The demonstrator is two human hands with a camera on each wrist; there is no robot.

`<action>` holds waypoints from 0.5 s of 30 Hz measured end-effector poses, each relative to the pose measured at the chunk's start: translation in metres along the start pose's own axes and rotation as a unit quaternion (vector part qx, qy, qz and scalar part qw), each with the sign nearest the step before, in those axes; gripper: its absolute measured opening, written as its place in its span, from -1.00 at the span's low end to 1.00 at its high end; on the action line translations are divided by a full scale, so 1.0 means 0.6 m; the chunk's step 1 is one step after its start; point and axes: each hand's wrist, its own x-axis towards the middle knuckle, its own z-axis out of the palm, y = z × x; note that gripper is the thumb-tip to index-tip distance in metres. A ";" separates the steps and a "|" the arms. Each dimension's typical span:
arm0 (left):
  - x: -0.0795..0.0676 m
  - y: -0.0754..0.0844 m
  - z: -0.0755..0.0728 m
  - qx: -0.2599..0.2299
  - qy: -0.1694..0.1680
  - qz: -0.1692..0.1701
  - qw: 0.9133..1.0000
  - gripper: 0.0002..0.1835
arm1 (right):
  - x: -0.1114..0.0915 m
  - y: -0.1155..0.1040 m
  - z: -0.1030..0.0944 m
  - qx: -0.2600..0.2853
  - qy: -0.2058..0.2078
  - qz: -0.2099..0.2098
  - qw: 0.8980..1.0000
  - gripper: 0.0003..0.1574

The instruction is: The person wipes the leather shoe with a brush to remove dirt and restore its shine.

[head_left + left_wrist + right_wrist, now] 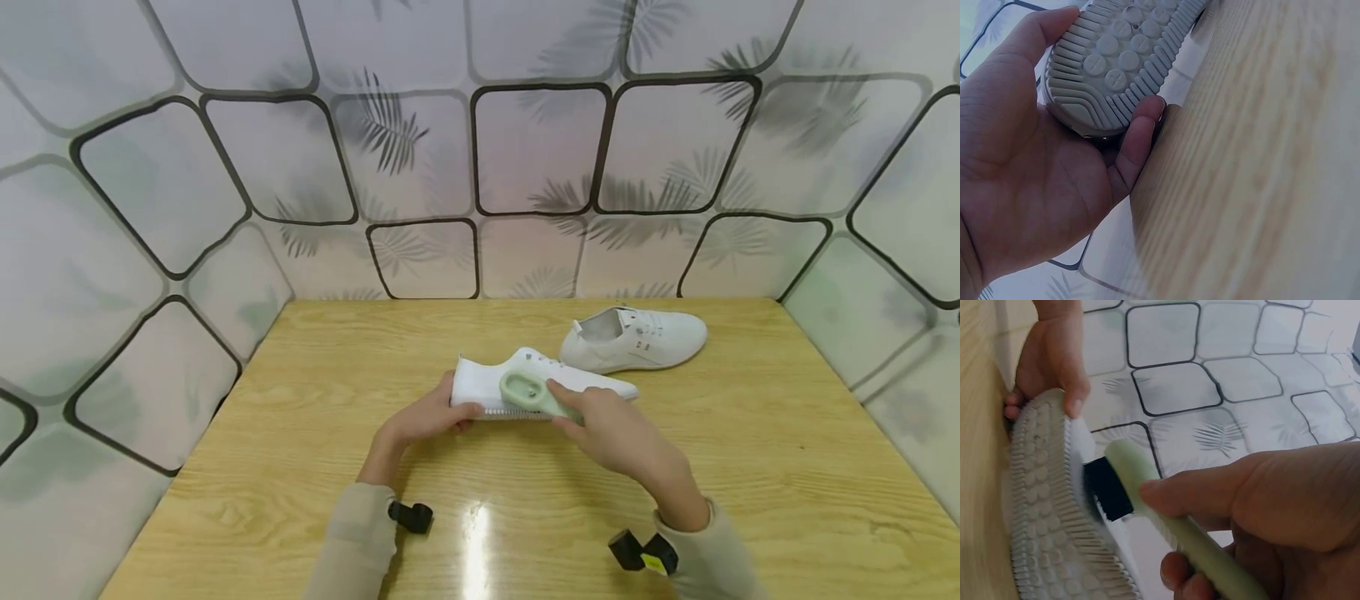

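Observation:
A white lace-up shoe [480, 383] is tipped on its side, its grey ridged sole [1125, 47] turned toward me. My left hand [427, 414] grips it by the heel, thumb along the sole's edge and fingers round the other side. In my right hand [618, 429] is a pale green brush [1200, 550], held by its handle with the index finger stretched along the neck. The brush's dark bristles [1108, 489] are against the shoe's white side just above the sole, as the right wrist view shows.
Behind and to the right, a second white shoe [667, 337] stands upright on the wooden table [300, 367]. Patterned panels [540, 150] with rounded outlines and leaf prints rise along the table's back and both sides.

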 end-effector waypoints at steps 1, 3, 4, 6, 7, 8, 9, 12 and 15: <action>0.000 0.000 0.000 0.000 0.000 0.000 1.000 -0.36 | -0.001 0.001 -0.002 -0.004 0.006 0.004 1.000 -0.34; 0.001 0.001 0.000 0.000 0.001 0.000 1.000 -0.36 | -0.003 0.002 -0.004 -0.023 0.026 0.014 0.999 -0.34; 0.001 0.002 0.000 -0.001 0.001 0.001 1.000 -0.36 | -0.002 0.003 -0.004 -0.032 0.033 0.017 0.999 -0.34; 0.002 0.001 -0.001 -0.003 0.002 0.001 1.000 -0.37 | 0.001 0.004 -0.001 -0.038 0.038 0.021 0.998 -0.34; 0.001 0.001 -0.001 -0.004 0.002 0.002 1.000 -0.37 | 0.004 0.004 0.001 -0.035 0.034 0.020 0.999 -0.34; 0.001 0.001 -0.001 -0.005 0.001 0.002 1.000 -0.38 | 0.005 0.004 0.003 -0.031 0.029 0.017 0.999 -0.33; 0.001 0.000 0.000 -0.005 0.000 0.002 1.000 -0.38 | 0.007 0.003 0.004 -0.022 0.017 0.016 0.999 -0.33; 0.000 0.000 0.000 -0.009 -0.005 0.003 1.000 -0.38 | 0.004 0.003 0.002 0.003 -0.006 0.021 1.000 -0.33; 0.000 0.000 -0.001 -0.011 -0.006 0.003 1.000 -0.37 | -0.002 0.005 -0.005 -0.010 0.005 0.032 0.999 -0.34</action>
